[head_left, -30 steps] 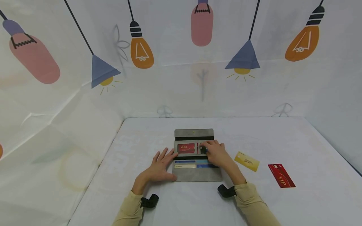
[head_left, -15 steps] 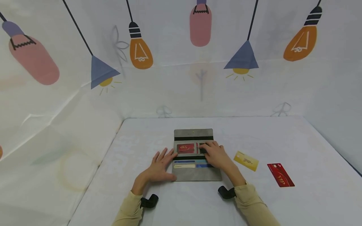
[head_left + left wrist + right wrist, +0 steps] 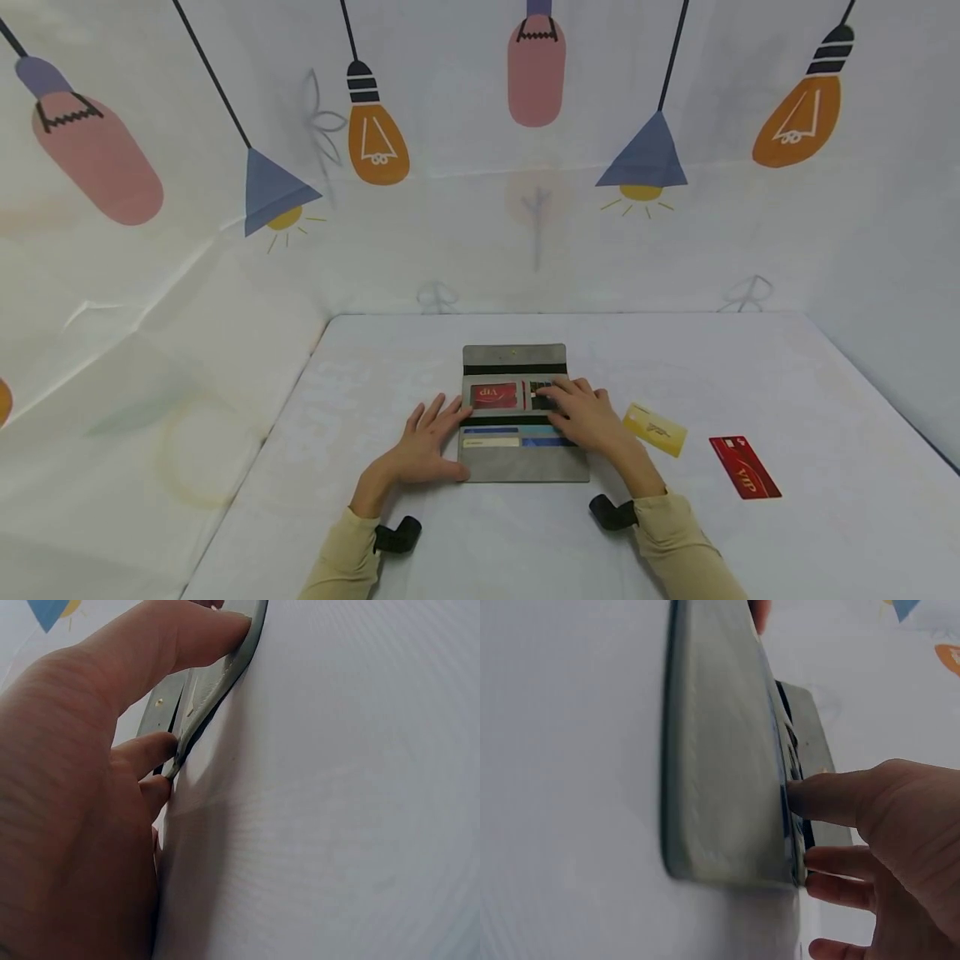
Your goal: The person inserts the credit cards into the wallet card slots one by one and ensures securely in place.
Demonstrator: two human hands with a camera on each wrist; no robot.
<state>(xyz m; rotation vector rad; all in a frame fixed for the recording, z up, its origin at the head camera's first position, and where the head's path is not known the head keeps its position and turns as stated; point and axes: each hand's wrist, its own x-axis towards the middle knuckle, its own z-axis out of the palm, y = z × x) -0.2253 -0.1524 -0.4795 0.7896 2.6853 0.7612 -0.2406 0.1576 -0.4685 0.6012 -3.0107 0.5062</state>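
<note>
An unfolded grey wallet (image 3: 517,471) lies in the middle of the table. Its left window shows a red VIP card (image 3: 495,396); a dark card (image 3: 540,397) shows at the right slot, partly behind fingers. Blue and cream cards (image 3: 491,442) fill the lower slots. My left hand (image 3: 423,448) rests with spread fingers on the wallet's left edge, thumb at the lower corner; in the left wrist view the thumb (image 3: 199,634) presses the edge. My right hand (image 3: 588,417) touches the wallet's right side with fairly straight fingers. In the right wrist view its thumb (image 3: 829,796) touches the card slots.
A yellow card (image 3: 655,429) lies just right of my right wrist. Further right is a red VIP card (image 3: 745,467). The white table (image 3: 375,358) ends at a hanging backdrop (image 3: 465,233) printed with lamps.
My right hand has shifted slightly to the right, and more of the dark card at the right slot shows. The left hand keeps its place on the wallet.
</note>
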